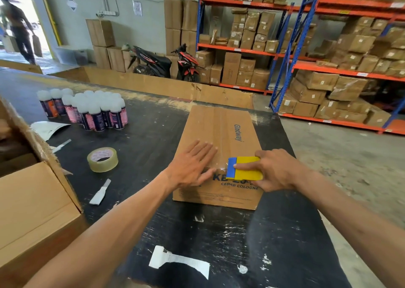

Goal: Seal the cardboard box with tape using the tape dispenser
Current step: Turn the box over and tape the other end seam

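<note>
Head view shows your left hand [192,164] lying flat on the lid of the cardboard box [221,149], fingers straight and held close together, thumb angled toward the near edge. Your right hand [277,170] grips the yellow and blue tape dispenser [244,168], fingers wrapped around its yellow body and thumb pressed on top, with the blue end resting at the box's near top edge, where a strip of clear tape [219,166] glints along the centre seam. The box sits closed on the black table [153,134], toward its right side. You can read "Glodway" printed in blue along the lid, and on the near face "KB" followed by characters hidden behind the dispenser, then "CEDAR COLOGNE" beneath. Left of the box a roll of clear tape [102,159] lies flat, its core carrying pink print too small to read. Farther back stands a cluster of white-capped spray cans [87,110] with pink and purple labels, lettering illegible. An open carton [37,204] stands at your left.
</note>
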`<state>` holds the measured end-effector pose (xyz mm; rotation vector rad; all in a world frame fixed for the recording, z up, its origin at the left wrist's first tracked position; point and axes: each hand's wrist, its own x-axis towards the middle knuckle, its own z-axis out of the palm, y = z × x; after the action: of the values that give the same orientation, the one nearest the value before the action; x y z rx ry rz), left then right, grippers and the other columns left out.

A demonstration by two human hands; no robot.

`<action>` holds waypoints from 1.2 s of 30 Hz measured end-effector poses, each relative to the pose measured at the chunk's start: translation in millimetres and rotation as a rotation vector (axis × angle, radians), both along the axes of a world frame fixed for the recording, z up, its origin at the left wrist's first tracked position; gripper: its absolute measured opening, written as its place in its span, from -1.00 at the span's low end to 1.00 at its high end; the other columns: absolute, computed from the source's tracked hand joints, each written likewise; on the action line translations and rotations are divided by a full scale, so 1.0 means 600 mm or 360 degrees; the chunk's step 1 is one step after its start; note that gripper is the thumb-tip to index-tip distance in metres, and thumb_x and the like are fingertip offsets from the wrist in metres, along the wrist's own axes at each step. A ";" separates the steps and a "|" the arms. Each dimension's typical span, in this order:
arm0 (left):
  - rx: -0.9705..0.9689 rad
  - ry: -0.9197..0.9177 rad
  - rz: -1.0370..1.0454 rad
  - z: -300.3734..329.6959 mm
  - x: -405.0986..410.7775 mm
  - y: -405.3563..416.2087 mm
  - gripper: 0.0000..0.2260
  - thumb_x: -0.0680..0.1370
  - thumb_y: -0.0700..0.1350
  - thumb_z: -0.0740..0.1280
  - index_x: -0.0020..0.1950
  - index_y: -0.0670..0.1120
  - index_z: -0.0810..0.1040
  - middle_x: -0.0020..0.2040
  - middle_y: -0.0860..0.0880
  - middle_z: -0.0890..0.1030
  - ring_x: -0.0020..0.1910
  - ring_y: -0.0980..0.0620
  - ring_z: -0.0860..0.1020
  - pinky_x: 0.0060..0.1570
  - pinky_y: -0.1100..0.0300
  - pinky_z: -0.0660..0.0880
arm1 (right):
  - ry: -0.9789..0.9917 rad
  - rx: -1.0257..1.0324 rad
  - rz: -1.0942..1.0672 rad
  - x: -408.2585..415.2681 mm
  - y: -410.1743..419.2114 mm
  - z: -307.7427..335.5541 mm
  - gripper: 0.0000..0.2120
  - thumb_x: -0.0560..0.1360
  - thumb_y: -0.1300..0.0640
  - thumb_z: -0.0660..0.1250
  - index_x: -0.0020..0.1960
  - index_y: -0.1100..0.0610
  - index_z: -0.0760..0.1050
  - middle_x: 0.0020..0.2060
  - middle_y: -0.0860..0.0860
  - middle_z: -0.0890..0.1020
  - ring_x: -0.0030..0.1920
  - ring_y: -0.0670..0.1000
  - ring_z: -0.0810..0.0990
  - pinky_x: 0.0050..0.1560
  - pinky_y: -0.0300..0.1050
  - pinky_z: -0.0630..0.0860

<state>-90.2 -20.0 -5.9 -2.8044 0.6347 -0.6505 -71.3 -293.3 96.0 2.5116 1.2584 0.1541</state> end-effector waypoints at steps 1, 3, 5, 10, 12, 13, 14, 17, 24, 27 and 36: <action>0.0039 0.0050 -0.0048 0.002 0.009 -0.009 -0.35 0.67 0.24 -0.16 0.60 -0.16 0.11 0.58 -0.19 0.17 0.59 -0.12 0.13 0.56 -0.08 0.02 | -0.0008 0.0010 -0.0004 0.000 0.000 -0.002 -0.46 0.53 -0.23 0.23 0.48 -0.44 0.19 -0.15 -0.04 0.37 -0.18 0.09 0.53 -0.20 -0.10 0.31; 0.0098 0.0228 -0.0105 -0.003 0.024 -0.018 -0.31 0.62 0.26 -0.36 0.62 -0.12 -0.07 0.62 -0.13 -0.04 0.61 -0.06 -0.07 0.57 -0.02 -0.11 | -0.0012 0.0040 -0.0007 -0.001 -0.001 -0.005 -0.47 0.52 -0.26 0.24 0.46 -0.43 0.22 -0.16 -0.05 0.37 -0.14 0.11 0.58 -0.22 -0.09 0.31; 0.0059 0.0358 -0.0090 -0.010 0.028 -0.019 -0.31 0.60 0.26 -0.37 0.63 -0.10 -0.11 0.63 -0.11 -0.06 0.61 -0.04 -0.06 0.57 0.05 -0.10 | -0.0032 0.0075 0.0003 -0.002 -0.001 -0.007 -0.49 0.51 -0.29 0.23 0.45 -0.44 0.25 -0.18 -0.06 0.37 -0.16 0.08 0.57 -0.23 -0.12 0.31; 0.0032 0.0416 -0.0075 -0.006 0.026 -0.017 -0.26 0.57 0.29 -0.34 0.63 -0.11 -0.05 0.63 -0.11 0.00 0.61 -0.03 -0.01 0.56 0.11 -0.09 | 0.0036 0.0218 0.0019 0.006 -0.016 -0.007 -0.49 0.50 -0.32 0.25 0.43 -0.43 0.28 -0.21 -0.05 0.44 -0.22 0.04 0.55 -0.25 -0.12 0.31; -0.0022 0.0420 -0.0092 -0.007 0.028 -0.016 -0.21 0.54 0.32 -0.38 0.63 -0.12 -0.01 0.63 -0.11 0.03 0.61 -0.04 0.03 0.55 0.12 -0.08 | 0.0061 0.0278 0.0028 0.008 -0.033 -0.008 -0.48 0.48 -0.35 0.27 0.42 -0.42 0.31 -0.25 -0.05 0.45 -0.26 0.04 0.52 -0.28 -0.11 0.33; -0.0040 0.0407 -0.0101 -0.006 0.028 -0.016 -0.20 0.54 0.33 -0.39 0.63 -0.12 0.01 0.62 -0.11 0.05 0.60 -0.04 0.05 0.54 0.12 -0.07 | 0.0054 0.0298 0.0049 0.010 -0.044 -0.008 -0.48 0.46 -0.36 0.26 0.42 -0.41 0.33 -0.28 -0.06 0.43 -0.31 0.03 0.48 -0.31 -0.12 0.32; -0.0047 0.0393 -0.0107 -0.006 0.026 -0.015 -0.20 0.55 0.32 -0.38 0.63 -0.12 0.02 0.62 -0.11 0.07 0.60 -0.04 0.06 0.54 0.13 -0.08 | 0.0049 0.0314 0.0065 0.013 -0.055 -0.009 -0.47 0.45 -0.38 0.24 0.41 -0.41 0.35 -0.31 -0.09 0.39 -0.35 0.00 0.43 -0.33 -0.13 0.30; -0.0052 0.0408 -0.0097 -0.004 0.024 -0.015 -0.24 0.56 0.31 -0.35 0.63 -0.11 0.00 0.62 -0.09 0.03 0.60 -0.02 0.02 0.53 0.16 -0.14 | 0.0061 0.0347 0.0054 0.024 -0.081 -0.015 -0.46 0.42 -0.44 0.16 0.39 -0.42 0.36 -0.34 -0.10 0.37 -0.39 -0.04 0.37 -0.39 -0.17 0.24; -0.0059 0.0428 -0.0106 -0.005 0.025 -0.020 -0.29 0.61 0.28 -0.30 0.63 -0.10 0.01 0.62 -0.11 0.08 0.60 -0.05 0.06 0.54 0.15 -0.12 | 0.0057 0.0301 -0.0051 0.008 -0.070 -0.004 -0.26 0.32 -0.63 -0.07 0.40 -0.41 0.36 -0.34 -0.21 0.23 -0.38 -0.14 0.26 -0.38 -0.24 0.10; 0.0036 0.0389 -0.0095 0.009 0.035 -0.033 -0.37 0.66 0.24 -0.19 0.63 -0.11 0.02 0.61 -0.16 0.16 0.58 -0.10 0.14 0.57 0.02 -0.02 | 0.0009 0.0290 -0.0053 0.003 -0.064 -0.013 -0.29 0.35 -0.56 -0.05 0.38 -0.36 0.44 -0.32 -0.15 0.26 -0.34 -0.05 0.40 -0.38 -0.17 0.14; 0.0041 0.0494 -0.0236 -0.004 0.052 -0.044 -0.42 0.66 0.21 -0.23 0.62 -0.03 -0.16 0.63 -0.04 -0.07 0.61 0.03 -0.06 0.57 0.02 -0.05 | -0.0012 0.0319 -0.0006 0.022 -0.070 -0.024 -0.34 0.37 -0.53 -0.05 0.38 -0.40 0.41 -0.23 -0.12 0.36 -0.24 0.02 0.57 -0.31 -0.13 0.30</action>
<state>-58.8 -46.6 -8.4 -2.8781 0.9051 -0.2262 -58.4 -335.6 81.7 2.6778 1.2933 0.3026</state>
